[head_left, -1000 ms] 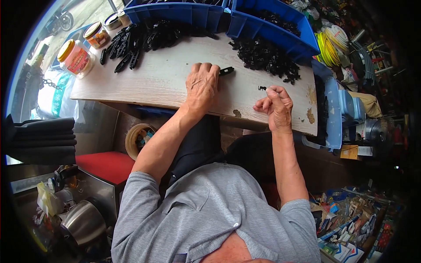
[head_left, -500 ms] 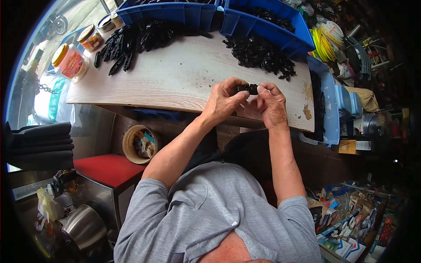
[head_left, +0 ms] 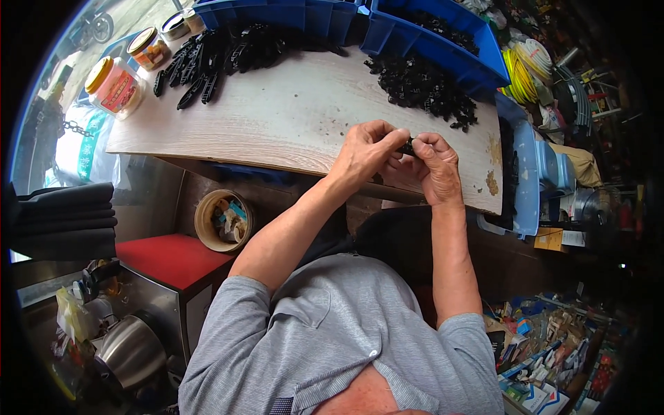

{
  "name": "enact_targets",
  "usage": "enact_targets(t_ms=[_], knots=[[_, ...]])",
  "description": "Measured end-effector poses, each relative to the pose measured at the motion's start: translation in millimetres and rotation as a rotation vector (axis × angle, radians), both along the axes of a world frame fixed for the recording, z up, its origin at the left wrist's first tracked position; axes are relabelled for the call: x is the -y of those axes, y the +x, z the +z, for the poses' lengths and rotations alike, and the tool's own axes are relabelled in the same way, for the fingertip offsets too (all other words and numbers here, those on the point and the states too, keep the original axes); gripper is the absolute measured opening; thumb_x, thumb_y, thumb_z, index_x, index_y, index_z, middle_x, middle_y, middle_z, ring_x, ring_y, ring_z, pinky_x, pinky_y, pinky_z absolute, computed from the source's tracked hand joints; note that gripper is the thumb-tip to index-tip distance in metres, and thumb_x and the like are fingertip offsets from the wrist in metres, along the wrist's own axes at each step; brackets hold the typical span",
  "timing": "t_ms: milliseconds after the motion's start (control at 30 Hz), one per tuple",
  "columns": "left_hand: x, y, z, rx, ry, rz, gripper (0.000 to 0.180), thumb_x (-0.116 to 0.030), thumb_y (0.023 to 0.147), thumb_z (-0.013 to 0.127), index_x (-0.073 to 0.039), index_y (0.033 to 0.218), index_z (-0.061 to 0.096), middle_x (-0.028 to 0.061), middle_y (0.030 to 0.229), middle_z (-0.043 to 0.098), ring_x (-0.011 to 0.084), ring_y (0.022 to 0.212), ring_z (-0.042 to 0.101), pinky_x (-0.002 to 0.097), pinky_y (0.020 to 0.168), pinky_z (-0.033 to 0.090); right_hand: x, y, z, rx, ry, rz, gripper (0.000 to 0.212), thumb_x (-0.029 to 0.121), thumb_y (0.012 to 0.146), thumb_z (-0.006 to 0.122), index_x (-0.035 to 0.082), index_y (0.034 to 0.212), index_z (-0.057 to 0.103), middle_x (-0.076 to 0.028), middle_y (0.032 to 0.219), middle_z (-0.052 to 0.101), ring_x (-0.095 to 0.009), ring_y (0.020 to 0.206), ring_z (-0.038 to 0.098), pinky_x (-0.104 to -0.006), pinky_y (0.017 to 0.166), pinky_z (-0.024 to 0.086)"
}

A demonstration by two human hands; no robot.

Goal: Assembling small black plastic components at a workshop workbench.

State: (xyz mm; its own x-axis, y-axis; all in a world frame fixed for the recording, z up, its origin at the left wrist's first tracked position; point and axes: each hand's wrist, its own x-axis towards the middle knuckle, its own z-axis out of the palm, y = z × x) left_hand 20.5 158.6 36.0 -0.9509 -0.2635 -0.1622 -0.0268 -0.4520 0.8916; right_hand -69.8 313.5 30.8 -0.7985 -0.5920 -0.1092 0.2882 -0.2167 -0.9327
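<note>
Above the table's near edge, toward the right, my two hands meet around a small black plastic piece (head_left: 408,146). My left hand (head_left: 365,153) is closed, its thumb and fingers pinching the piece's left end. My right hand (head_left: 439,170) is closed on the right end, thumb on top. Fingers cover most of the piece, so its exact kind cannot be made out. Beyond my hands a heap of small black plastic parts (head_left: 425,90) lies on the wooden table (head_left: 277,117). Longer black ladder-like plastic strips (head_left: 200,66) are piled at the far left.
Two blue bins (head_left: 415,52) stand along the table's far edge. Plastic jars (head_left: 114,90) occupy its left corner. A lighter blue crate (head_left: 527,173) sits beyond the right edge. Below on the left are a waste bucket (head_left: 223,220) and a red-topped cabinet (head_left: 169,261).
My left thumb and fingers have moved over the black piece, hiding more of it. Both hands sit slightly farther right in the picture; the whole view has shifted a little too.
</note>
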Motion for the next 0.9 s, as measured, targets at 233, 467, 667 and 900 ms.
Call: enact_targets(t_ms=[233, 467, 667, 900], knots=[[-3, -1, 1, 0.051, 0.005, 0.049, 0.017, -0.015, 0.089, 0.068, 0.001, 0.089, 0.064, 0.0061, 0.075, 0.064, 0.0102, 0.059, 0.062, 0.0238, 0.053, 0.054, -1, 0, 5, -0.036, 0.047, 0.038, 0.016, 0.017, 0.09, 0.071, 0.007, 0.1, 0.064, 0.002, 0.072, 0.059, -0.009, 0.058, 0.058, -0.0279, 0.061, 0.057], [-4, 1, -4, -0.009, 0.079, 0.115, 0.013, -0.011, 0.089, 0.066, 0.001, 0.088, 0.063, 0.0061, 0.075, 0.064, 0.0096, 0.059, 0.06, 0.023, 0.054, 0.053, 7, 5, 18, -0.07, 0.314, 0.111, 0.032, 0.038, 0.088, 0.069, 0.01, 0.077, 0.057, 0.003, 0.053, 0.041, -0.009, 0.042, 0.044, -0.0287, 0.043, 0.047], [-2, -2, 1, -0.046, -0.009, -0.047, 0.015, -0.015, 0.09, 0.068, 0.0, 0.094, 0.066, 0.0047, 0.077, 0.066, 0.0102, 0.066, 0.062, 0.0245, 0.057, 0.053, 2, 7, 8, -0.179, 0.23, -0.007, 0.035, 0.034, 0.087, 0.068, 0.012, 0.067, 0.05, 0.004, 0.05, 0.038, -0.01, 0.042, 0.044, -0.027, 0.042, 0.045], [112, -74, -13, -0.254, -1.805, 0.696, 0.023, -0.013, 0.085, 0.059, -0.011, 0.106, 0.068, 0.0131, 0.117, 0.06, 0.035, 0.12, 0.051, 0.0431, 0.091, 0.048, -21, -8, 19, 0.039, 0.103, -0.166, 0.026, 0.025, 0.088, 0.065, 0.011, 0.07, 0.054, 0.0, 0.043, 0.039, -0.017, 0.046, 0.06, -0.0471, 0.057, 0.062]])
